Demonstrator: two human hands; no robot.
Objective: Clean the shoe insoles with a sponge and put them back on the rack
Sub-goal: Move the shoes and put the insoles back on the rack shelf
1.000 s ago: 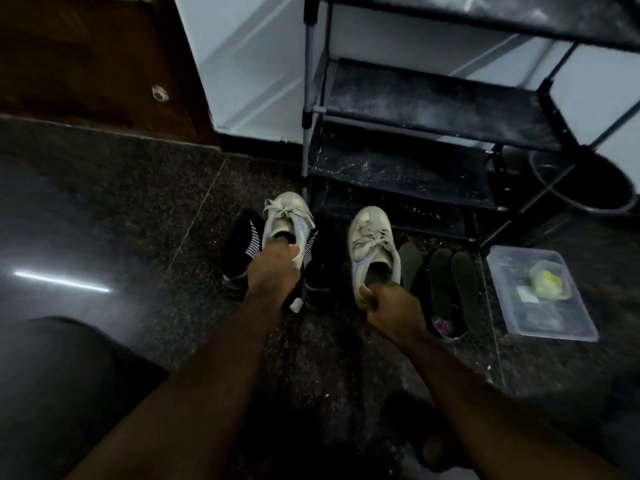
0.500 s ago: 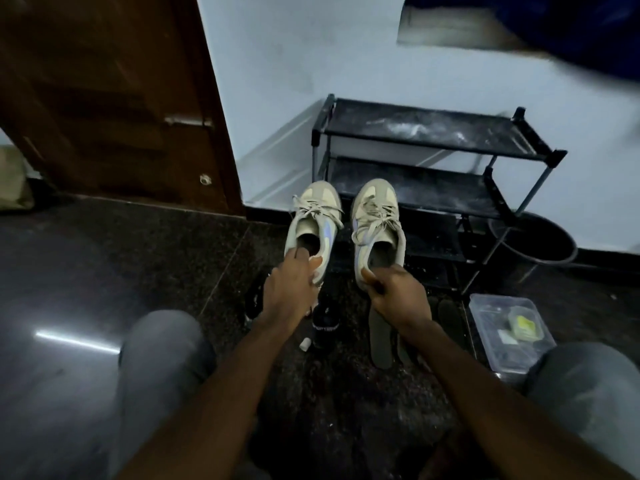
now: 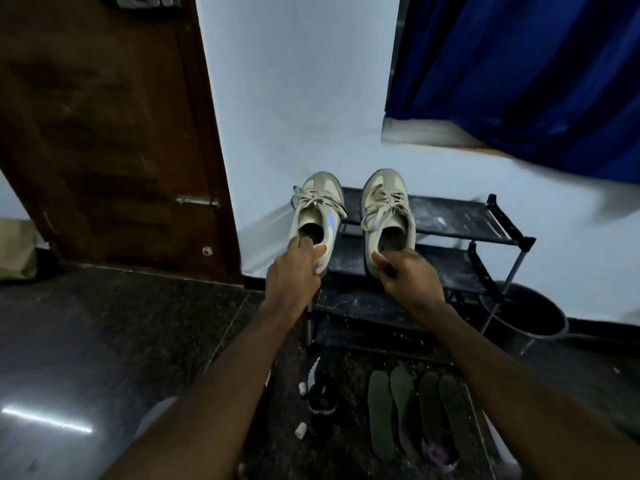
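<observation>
Left hand (image 3: 294,270) and right hand (image 3: 410,277), fingers curled on heel collars, carry sneakers (image 3: 320,206) toe-first, presumably for shelving on the rack (image 3: 467,221).

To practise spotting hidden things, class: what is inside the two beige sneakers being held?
Only dark hollows show. Fingers of the left hand dip into the left sneaker; the right hand pinches the heel rim of the right sneaker. Shadow and fingers hide whether anything lies inside.
</observation>
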